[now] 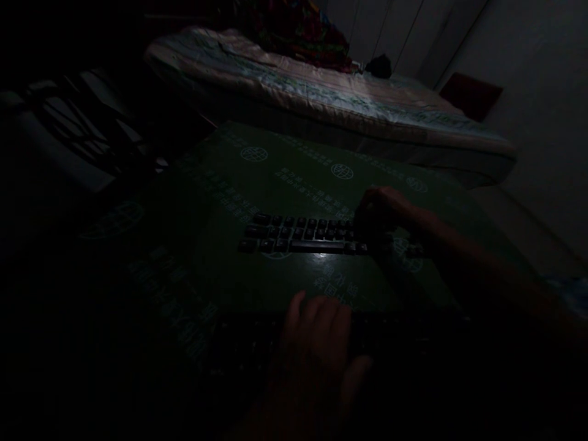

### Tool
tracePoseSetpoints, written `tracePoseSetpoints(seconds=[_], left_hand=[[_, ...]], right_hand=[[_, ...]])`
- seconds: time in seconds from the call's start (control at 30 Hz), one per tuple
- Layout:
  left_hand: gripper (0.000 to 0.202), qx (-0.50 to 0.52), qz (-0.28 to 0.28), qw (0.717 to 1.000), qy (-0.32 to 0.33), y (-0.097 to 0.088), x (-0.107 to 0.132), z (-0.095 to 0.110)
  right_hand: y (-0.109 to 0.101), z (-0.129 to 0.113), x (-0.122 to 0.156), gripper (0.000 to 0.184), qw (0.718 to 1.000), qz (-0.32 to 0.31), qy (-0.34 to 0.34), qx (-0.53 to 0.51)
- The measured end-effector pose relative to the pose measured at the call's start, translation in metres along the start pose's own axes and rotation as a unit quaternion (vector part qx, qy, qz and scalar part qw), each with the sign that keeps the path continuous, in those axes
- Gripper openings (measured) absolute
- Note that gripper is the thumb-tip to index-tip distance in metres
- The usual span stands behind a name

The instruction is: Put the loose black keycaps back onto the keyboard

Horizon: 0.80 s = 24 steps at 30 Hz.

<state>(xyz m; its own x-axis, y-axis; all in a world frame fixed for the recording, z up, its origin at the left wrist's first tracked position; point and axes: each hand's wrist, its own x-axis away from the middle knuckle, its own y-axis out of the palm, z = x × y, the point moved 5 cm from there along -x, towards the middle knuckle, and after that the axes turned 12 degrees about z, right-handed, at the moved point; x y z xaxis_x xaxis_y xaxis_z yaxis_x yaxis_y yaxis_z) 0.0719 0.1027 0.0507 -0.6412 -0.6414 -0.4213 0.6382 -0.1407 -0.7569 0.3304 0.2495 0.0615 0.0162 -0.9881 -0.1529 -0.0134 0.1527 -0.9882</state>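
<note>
My left hand (pixel 316 334) lies across a dark keyboard (pixel 239 346) near the bottom of the view. Its fingers stretch over the far edge and its thumb is apart. Beyond the keyboard, loose black keycaps (pixel 316 233) lie in several rows on a green board, with a long space bar keycap (pixel 318 246) in the nearest row. My right hand (pixel 383 205) is at the right end of these rows, fingers bent together and pointing down. Shadow hides its fingertips and anything between them. The keyboard's surface is too dark to make out in detail.
The green tabletop (pixel 220 177) carries white globe marks and printed characters. Past its far edge stands a bed with a patterned mattress (pixel 294 79), red cloth (pixel 298 37) and a dark bundle (pixel 379 65). Dark chair-like bars (pixel 78 116) are at left. The room is dim.
</note>
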Motion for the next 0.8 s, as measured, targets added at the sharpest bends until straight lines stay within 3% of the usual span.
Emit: tracePoseSetpoints(seconds=[0.1,0.23,0.33,0.43,0.57,0.8], left_hand=[[0.033,0.004,-0.014,1.000,-0.013,0.000,-0.002,0.001],[0.032,-0.003,-0.035,0.999,-0.028,0.001,-0.001,0.001],[0.032,-0.007,-0.047,0.998,-0.029,0.002,0.000,0.001],[0.030,-0.010,-0.050,0.998,-0.023,0.002,-0.001,0.002],[0.028,-0.009,-0.050,0.999,-0.018,0.002,-0.002,0.003],[0.028,-0.017,-0.056,0.998,-0.023,0.002,-0.002,0.003]], right_hand=[[-0.023,-0.016,0.023,0.014,0.994,0.057,-0.065,-0.069],[-0.052,-0.058,0.099,0.015,0.962,0.129,-0.176,-0.166],[-0.051,-0.090,0.165,0.020,0.950,0.141,-0.233,-0.155],[-0.042,-0.106,0.208,0.028,0.957,0.168,-0.201,-0.122],[-0.033,-0.117,0.227,0.035,0.965,0.174,-0.171,-0.093],[-0.033,-0.126,0.227,0.037,0.960,0.196,-0.193,-0.060]])
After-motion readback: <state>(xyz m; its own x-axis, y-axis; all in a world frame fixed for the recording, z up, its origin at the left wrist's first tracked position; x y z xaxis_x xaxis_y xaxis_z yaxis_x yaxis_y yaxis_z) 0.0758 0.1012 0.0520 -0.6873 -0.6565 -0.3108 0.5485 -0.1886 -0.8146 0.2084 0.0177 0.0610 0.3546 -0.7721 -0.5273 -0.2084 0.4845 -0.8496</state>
